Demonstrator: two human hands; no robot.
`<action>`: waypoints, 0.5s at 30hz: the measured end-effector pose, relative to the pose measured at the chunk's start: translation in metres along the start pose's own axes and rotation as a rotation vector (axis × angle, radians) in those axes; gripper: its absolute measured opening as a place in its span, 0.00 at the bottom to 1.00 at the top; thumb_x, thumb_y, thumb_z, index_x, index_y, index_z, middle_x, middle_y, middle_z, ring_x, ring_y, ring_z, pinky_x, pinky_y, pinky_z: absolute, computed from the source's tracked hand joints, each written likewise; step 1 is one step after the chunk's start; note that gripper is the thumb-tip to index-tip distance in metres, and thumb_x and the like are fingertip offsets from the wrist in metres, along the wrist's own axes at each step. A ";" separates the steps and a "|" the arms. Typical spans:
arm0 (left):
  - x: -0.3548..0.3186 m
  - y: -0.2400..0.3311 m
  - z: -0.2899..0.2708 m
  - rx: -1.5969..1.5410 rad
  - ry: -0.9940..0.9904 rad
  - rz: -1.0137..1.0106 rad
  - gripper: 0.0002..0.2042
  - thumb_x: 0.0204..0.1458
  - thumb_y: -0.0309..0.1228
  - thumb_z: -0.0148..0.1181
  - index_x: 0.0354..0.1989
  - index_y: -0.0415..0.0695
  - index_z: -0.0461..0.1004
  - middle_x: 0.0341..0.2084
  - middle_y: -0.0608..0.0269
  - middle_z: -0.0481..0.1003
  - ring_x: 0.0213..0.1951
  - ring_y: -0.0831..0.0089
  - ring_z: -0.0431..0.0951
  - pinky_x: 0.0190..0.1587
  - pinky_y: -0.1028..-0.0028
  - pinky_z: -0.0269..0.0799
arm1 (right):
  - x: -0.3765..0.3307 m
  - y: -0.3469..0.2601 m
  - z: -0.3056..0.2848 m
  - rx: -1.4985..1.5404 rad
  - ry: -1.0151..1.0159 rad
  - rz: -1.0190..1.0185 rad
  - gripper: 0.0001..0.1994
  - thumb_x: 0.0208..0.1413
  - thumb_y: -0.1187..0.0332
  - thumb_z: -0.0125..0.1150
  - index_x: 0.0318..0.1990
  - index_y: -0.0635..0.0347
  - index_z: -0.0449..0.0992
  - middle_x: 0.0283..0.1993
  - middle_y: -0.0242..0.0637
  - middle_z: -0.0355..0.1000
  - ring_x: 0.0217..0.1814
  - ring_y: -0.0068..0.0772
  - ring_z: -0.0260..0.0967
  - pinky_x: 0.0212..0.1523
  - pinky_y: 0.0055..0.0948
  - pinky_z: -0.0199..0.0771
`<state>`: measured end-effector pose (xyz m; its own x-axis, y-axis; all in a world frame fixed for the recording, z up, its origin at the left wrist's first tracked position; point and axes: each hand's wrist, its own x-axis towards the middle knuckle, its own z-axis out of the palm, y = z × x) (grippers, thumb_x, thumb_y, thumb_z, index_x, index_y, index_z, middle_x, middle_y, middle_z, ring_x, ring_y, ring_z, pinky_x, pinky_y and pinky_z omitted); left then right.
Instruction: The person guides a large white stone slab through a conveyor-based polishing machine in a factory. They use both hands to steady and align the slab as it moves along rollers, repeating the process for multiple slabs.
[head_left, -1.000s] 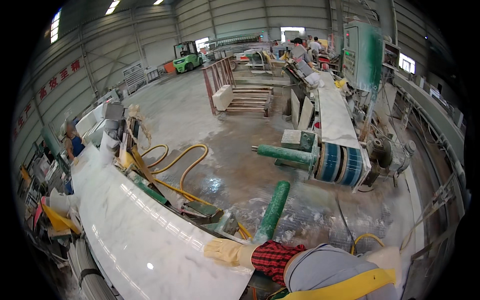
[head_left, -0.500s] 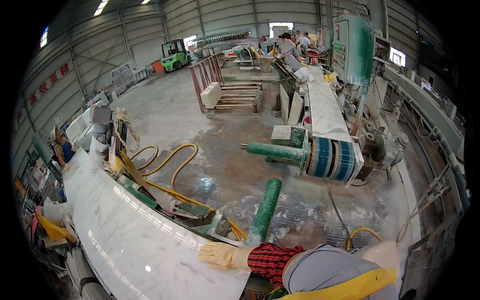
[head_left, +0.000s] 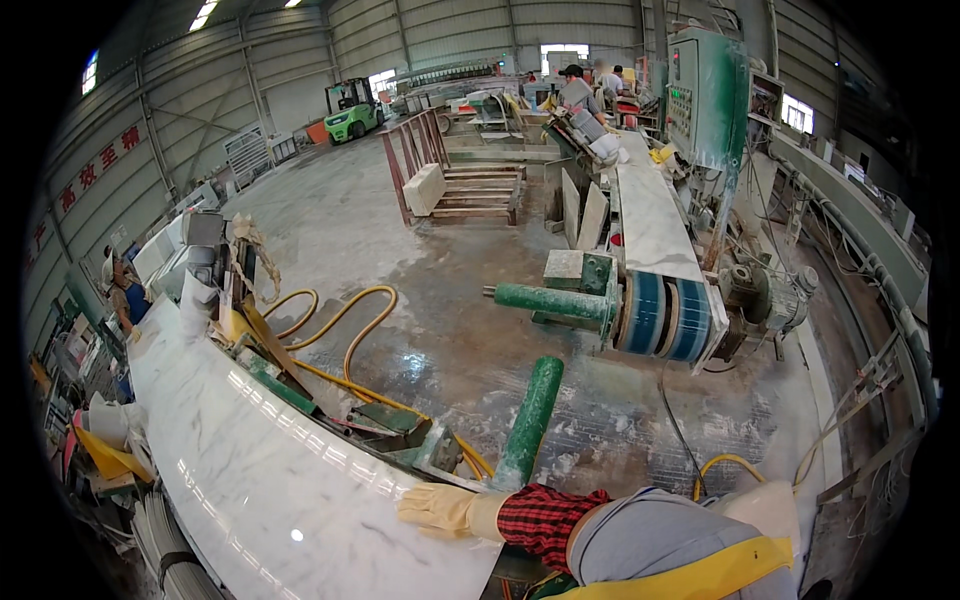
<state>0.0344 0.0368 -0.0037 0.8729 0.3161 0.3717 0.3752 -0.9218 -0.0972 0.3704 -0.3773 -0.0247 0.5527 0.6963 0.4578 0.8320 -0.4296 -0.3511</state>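
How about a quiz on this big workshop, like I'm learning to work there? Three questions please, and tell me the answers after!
1. True or false: the cream-coloured gloved hand rests on the long, glossy, grey-veined white slab.

2. Which vehicle stands on the broad grey floor?
A) a red tractor
B) a bright green forklift
C) a blue van

3. Fill in the blank: the long, thin, looping hose lying beyond the slab is coloured ____.

Key: 1. True. 2. B. 3. Yellow.
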 end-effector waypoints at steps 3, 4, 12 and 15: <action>0.001 0.008 -0.012 0.000 -0.007 -0.010 0.21 0.72 0.36 0.51 0.68 0.40 0.74 0.65 0.42 0.74 0.69 0.47 0.70 0.74 0.48 0.59 | -0.003 0.004 0.005 -0.005 0.009 -0.022 0.25 0.63 0.62 0.60 0.66 0.63 0.72 0.72 0.54 0.68 0.73 0.61 0.64 0.75 0.55 0.61; 0.000 0.011 -0.018 -0.001 -0.009 -0.012 0.21 0.72 0.36 0.51 0.68 0.39 0.74 0.65 0.42 0.74 0.69 0.47 0.70 0.74 0.48 0.59 | -0.004 0.006 0.006 -0.008 0.010 -0.028 0.25 0.63 0.63 0.60 0.66 0.62 0.72 0.72 0.54 0.68 0.73 0.61 0.64 0.75 0.55 0.61; -0.001 0.026 -0.048 -0.064 -0.087 -0.021 0.23 0.72 0.36 0.49 0.70 0.36 0.70 0.67 0.36 0.71 0.71 0.44 0.68 0.77 0.48 0.55 | -0.005 0.007 0.010 -0.029 -0.012 -0.029 0.23 0.63 0.67 0.57 0.66 0.60 0.71 0.73 0.53 0.67 0.74 0.59 0.64 0.75 0.53 0.61; -0.006 0.018 -0.027 -0.101 -0.029 -0.035 0.24 0.71 0.37 0.52 0.69 0.36 0.71 0.66 0.36 0.72 0.71 0.42 0.67 0.77 0.48 0.55 | -0.007 0.009 0.013 -0.043 -0.011 -0.025 0.22 0.64 0.69 0.54 0.66 0.60 0.71 0.74 0.52 0.67 0.74 0.59 0.64 0.75 0.52 0.61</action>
<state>0.0282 0.0123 0.0170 0.8690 0.3539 0.3458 0.3738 -0.9275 0.0098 0.3730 -0.3788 -0.0415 0.5317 0.7132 0.4567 0.8467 -0.4361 -0.3047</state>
